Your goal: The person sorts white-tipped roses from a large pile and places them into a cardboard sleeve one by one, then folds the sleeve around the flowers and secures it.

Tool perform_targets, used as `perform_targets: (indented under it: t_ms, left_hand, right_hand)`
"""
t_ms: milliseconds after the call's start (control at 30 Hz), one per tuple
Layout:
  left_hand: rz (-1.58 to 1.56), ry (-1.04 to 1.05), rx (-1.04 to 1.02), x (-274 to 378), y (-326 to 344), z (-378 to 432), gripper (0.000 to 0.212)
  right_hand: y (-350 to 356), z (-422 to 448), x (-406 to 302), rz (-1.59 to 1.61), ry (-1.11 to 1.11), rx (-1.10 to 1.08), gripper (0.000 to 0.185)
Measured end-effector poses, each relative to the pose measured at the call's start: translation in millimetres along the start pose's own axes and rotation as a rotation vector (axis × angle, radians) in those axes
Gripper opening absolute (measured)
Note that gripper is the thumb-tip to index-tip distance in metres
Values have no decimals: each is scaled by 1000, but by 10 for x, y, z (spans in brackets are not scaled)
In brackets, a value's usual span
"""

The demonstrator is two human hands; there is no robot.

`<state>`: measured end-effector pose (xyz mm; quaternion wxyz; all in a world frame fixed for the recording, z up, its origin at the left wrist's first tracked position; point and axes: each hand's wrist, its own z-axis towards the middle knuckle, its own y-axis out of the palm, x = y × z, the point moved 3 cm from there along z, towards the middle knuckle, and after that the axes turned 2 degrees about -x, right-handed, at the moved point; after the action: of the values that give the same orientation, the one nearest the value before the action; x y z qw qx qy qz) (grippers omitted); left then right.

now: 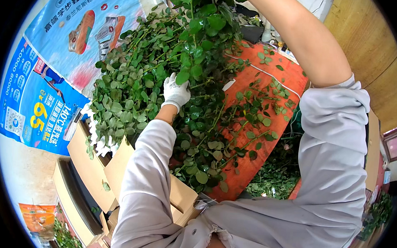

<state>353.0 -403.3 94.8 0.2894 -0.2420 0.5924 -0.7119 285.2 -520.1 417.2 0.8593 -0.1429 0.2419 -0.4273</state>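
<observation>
My left hand (176, 91), in a white knit glove, reaches into a big heap of leafy green rose stems (130, 77); leaves cover its fingertips, so its hold cannot be told. My right forearm stretches up to the top edge of the picture, and the right hand is out of view. Near the top centre, upright leafy stems (216, 21) rise in front of the heap. Loose cut stems (241, 129) and leaves lie on the orange-red tabletop (263, 73), crossed by a white cord (270, 74).
Open cardboard boxes (87, 165) stand at the lower left, below posters (79, 29) on the wall. Cut leaves (275, 180) lie beneath the table's right edge. Small items and a white pipe (266, 33) are behind the table. A wooden panel (361, 48) is at the upper right.
</observation>
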Motion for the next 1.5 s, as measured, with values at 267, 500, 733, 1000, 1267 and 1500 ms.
perform_targets:
  t_ms: [267,500,733,1000,1267,1500]
  left_hand:
    - [-33,-3,-61,15,168,68,22]
    - [-47,82,-75,38,177,25,20]
    - [10,170,-56,202,26,-164,27]
    - [-30,106,-179,449,-186,-408,34]
    - [-53,212,-70,398,-459,-746,24]
    - [-62,152,110,7,-830,-798,22]
  right_hand:
    - [23,16,-43,17,-6,-4,29]
    - [39,7,-40,22,-8,-6,28]
    - [135,62,-25,29,-18,6,28]
    - [336,238,-196,43,-64,32,28]
    - [106,217,62,27,-63,73,28]
    - [-1084,-32,1256,-329,68,145,29]
